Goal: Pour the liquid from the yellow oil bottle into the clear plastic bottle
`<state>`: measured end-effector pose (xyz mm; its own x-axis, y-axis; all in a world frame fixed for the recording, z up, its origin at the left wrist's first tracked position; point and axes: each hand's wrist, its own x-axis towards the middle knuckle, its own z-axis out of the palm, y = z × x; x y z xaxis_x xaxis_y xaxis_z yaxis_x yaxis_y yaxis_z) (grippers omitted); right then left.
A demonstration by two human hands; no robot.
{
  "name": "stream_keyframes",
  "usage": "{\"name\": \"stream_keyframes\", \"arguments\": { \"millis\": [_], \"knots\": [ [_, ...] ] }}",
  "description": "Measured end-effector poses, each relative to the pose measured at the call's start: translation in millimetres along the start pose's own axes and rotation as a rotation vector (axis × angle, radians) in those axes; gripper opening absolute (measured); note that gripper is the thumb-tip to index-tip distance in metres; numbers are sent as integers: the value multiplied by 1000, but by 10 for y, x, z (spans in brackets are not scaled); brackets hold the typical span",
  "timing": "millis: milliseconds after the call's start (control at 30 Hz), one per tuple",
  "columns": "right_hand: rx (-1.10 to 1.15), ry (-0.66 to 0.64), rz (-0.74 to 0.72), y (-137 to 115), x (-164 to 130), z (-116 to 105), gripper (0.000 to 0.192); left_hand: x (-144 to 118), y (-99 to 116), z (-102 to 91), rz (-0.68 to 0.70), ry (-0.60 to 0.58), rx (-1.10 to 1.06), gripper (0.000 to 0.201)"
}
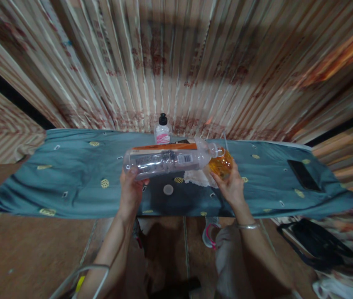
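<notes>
My left hand [131, 189] grips the base end of a clear plastic water bottle [167, 161] held on its side above the cloth-covered board [70, 178], its open neck pointing right. My right hand [231, 185] holds a small round glass [221, 163] of amber liquid, and the bottle's mouth meets the glass's rim. A white bottle cap [168, 189] lies on the cloth just below the bottle. White crumpled paper or cloth [197, 177] lies under the glass.
A small pink-labelled bottle with a black cap [162, 131] stands at the board's far edge. A dark phone [303, 174] lies on the right end. Patterned curtain hangs behind. A black bag [316, 243] sits on the floor at right.
</notes>
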<state>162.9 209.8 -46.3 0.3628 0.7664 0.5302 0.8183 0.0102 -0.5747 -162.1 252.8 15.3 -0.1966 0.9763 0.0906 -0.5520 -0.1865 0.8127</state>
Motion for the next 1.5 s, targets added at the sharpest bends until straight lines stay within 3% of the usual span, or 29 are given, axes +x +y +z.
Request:
{"name": "stream_keyframes", "arguments": {
  "millis": [867, 1500],
  "knots": [
    [18, -3, 0, -16, 1, -1, 89, -11, 41, 52, -13, 22, -11, 54],
    [-10, -10, 7, -19, -1, -4, 90, 7, 18, 3, 27, 8, 32, 66]
  ]
}}
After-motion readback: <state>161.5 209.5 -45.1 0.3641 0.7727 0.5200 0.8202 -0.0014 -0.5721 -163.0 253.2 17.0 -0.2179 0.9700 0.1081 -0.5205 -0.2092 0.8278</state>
